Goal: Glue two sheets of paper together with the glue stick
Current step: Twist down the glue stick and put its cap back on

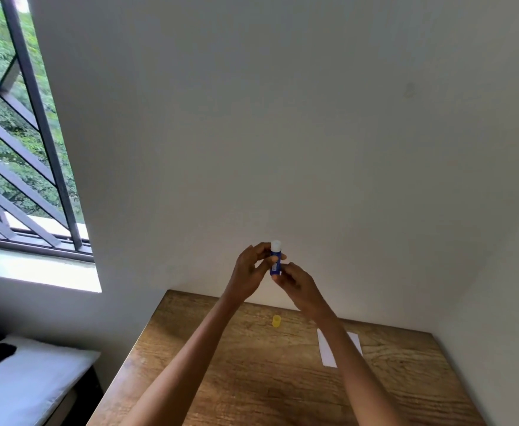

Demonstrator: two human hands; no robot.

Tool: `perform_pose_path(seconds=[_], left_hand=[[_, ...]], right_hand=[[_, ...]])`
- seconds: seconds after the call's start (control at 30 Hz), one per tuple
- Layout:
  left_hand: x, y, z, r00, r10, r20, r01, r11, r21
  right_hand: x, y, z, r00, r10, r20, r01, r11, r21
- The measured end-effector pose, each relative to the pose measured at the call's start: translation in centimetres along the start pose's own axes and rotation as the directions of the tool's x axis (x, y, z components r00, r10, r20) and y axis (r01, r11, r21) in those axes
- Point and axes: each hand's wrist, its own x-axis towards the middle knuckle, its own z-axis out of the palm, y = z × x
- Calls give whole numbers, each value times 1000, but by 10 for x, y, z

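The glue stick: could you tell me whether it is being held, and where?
Yes: the left hand grips the glue stick at mid-barrel, the right hand its base.

Blue glue stick point(275, 262) – yellow cap point(276, 321), white paper strips point(327, 348).

Two bare forearms, no sleeves in view, slim and long; left hand point(250, 273) and right hand point(298, 284) bare too, no gloves, no visible rings, watch or bands on either wrist, nails too small to tell
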Motion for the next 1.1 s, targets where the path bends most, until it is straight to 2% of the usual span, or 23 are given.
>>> perform_pose_path(seconds=[0.03,0.1,0.17,0.2,0.27,0.33,0.4,0.43,0.47,0.53,0.6,0.67,0.77,0.87,0.93,1.0,1.1], left_hand=[[0,1,2,1000,8,-17,-8,1000,-6],[1,1,5,998,-7,-70,6,1000,-21],[0,-1,7,993,-29,-112,27,999,-26],[-1,-2,7,993,-31,-118,29,999,-17],[0,-2,3,994,-28,-105,29,1000,3],[3,-3,-1,997,-15,-76,16,1000,13],[7,-1,-4,1000,9,-26,-9,1000,15],[8,-1,-4,1000,13,-6,-12,1000,13],[9,0,-3,1000,11,-4,-11,1000,11],[11,0,4,999,4,-36,-4,1000,7],[15,2,12,998,-1,-69,1,1000,7],[16,4,18,998,-17,-64,18,1000,12],[15,1,17,997,-40,-59,41,999,10],[16,-1,8,999,-39,-36,39,999,0],[17,1,5,999,-35,3,35,999,-8],[17,4,6,999,-37,-19,37,999,-19],[18,9,12,996,-40,-85,37,999,-33]], right_hand=[[1,-1,5,994,0,-106,-8,997,-75],[1,-4,16,933,-59,-355,-33,968,-248],[0,-9,22,869,-94,-485,-52,959,-279],[1,-10,23,862,-99,-497,-38,966,-257],[6,-6,20,910,-90,-405,15,983,-185],[9,-4,12,981,-78,-176,67,995,-68],[13,-3,1,997,-71,28,70,997,34],[14,-3,-3,996,-63,59,62,998,13],[16,-2,-6,998,-57,32,59,996,-63],[17,0,-5,985,-72,-157,35,974,-225],[13,-3,2,928,-52,-369,-24,980,-197],[10,-5,10,895,8,-445,-48,996,-80],[13,-2,6,939,36,-342,-57,997,-51],[15,-1,-10,997,-36,-72,34,999,-27],[15,-1,-15,998,-60,25,60,998,8],[16,-2,-14,998,-49,-36,46,997,-63],[12,-6,-2,938,-76,-338,23,987,-159]])
